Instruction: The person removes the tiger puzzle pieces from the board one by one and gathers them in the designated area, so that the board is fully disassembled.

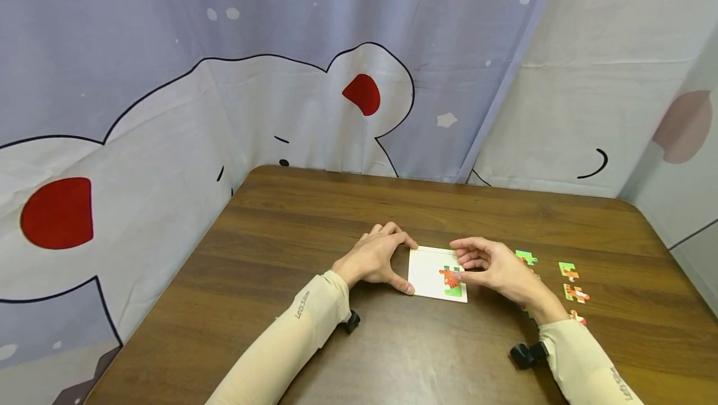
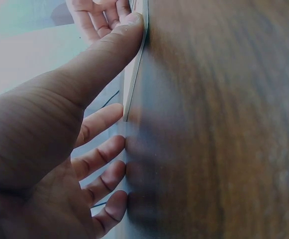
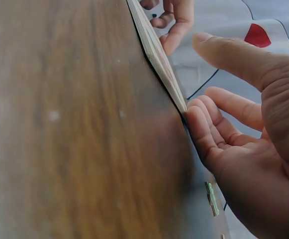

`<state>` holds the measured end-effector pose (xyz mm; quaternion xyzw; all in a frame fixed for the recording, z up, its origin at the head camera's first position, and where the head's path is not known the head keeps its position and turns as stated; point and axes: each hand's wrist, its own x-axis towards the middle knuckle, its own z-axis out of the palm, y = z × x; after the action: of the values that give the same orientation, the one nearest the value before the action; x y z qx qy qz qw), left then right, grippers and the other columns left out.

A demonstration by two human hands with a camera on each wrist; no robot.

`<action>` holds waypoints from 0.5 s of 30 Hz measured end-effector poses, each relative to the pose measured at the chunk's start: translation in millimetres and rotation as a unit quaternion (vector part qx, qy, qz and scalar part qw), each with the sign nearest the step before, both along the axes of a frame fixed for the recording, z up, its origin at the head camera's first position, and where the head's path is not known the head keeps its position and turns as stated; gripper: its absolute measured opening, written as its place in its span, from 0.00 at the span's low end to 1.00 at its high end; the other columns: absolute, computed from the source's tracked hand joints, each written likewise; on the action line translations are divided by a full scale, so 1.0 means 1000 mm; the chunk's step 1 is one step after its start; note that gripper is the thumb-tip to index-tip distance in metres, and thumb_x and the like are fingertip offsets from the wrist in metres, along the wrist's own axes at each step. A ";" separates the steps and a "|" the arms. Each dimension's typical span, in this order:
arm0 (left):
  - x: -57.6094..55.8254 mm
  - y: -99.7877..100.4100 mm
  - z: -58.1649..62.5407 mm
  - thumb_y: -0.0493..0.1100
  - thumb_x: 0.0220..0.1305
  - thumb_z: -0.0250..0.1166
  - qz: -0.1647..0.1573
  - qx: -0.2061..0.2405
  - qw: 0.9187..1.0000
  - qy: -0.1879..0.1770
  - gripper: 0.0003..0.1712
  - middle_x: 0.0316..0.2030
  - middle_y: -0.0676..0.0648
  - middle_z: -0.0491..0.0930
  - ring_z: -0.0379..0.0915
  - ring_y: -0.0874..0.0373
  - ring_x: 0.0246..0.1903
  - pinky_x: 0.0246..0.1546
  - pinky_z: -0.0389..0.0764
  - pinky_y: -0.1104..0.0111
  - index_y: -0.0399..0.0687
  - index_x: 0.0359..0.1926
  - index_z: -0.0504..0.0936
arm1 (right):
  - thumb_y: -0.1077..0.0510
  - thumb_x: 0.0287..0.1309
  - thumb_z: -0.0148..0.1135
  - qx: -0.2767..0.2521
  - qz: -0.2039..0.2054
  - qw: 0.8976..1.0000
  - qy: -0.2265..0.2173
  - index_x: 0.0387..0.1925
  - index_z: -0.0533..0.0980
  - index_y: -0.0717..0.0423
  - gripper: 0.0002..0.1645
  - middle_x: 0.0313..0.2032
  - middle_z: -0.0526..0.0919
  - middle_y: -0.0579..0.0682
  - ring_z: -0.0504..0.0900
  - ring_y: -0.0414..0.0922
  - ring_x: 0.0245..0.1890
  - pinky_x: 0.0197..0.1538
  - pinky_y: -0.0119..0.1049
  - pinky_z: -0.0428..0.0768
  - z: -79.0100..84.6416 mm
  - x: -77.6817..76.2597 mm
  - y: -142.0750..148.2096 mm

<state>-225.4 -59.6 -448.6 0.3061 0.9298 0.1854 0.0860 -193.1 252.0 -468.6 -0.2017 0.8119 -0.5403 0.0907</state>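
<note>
A flat white puzzle board lies on the table, with joined red and green jigsaw pieces on its right side. My left hand spans the board's left side and holds it, forefinger at the far corner and thumb at the near one. In the left wrist view the thumb is on the board's edge. My right hand is at the board's right edge, partly covering it. The right wrist view shows its thumb raised apart from the bent fingers, with nothing between them.
Loose jigsaw pieces lie right of the board, among them a green one and an orange and white one; my right hand and forearm hide some. A printed curtain hangs behind the brown wooden table.
</note>
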 end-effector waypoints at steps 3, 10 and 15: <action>0.000 0.000 0.000 0.70 0.45 0.90 0.000 0.001 1.000 0.001 0.53 0.67 0.52 0.75 0.70 0.50 0.64 0.65 0.74 0.54 0.66 0.72 0.82 | 0.64 0.59 0.85 0.012 0.001 1.000 0.007 0.68 0.78 0.71 0.39 0.55 0.84 0.65 0.85 0.49 0.50 0.54 0.31 0.85 0.000 0.001 0.000; -0.001 0.001 0.000 0.71 0.45 0.90 0.002 0.002 1.000 -0.001 0.53 0.66 0.52 0.75 0.70 0.50 0.64 0.64 0.74 0.54 0.67 0.72 0.82 | 0.57 0.56 0.89 0.059 0.006 0.998 0.031 0.65 0.83 0.59 0.37 0.50 0.82 0.57 0.81 0.47 0.47 0.50 0.31 0.82 -0.003 0.003 -0.002; -0.001 0.001 -0.001 0.71 0.45 0.90 0.003 0.004 1.000 -0.001 0.53 0.66 0.52 0.75 0.70 0.50 0.64 0.65 0.74 0.54 0.66 0.72 0.82 | 0.54 0.56 0.89 0.083 0.024 0.995 0.057 0.63 0.86 0.53 0.34 0.47 0.80 0.53 0.78 0.47 0.45 0.49 0.32 0.80 -0.006 0.002 -0.003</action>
<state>-226.7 -59.0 -449.9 0.3031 0.9300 0.1895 0.0855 -191.0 248.8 -474.5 -0.2438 0.8525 -0.4565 0.0736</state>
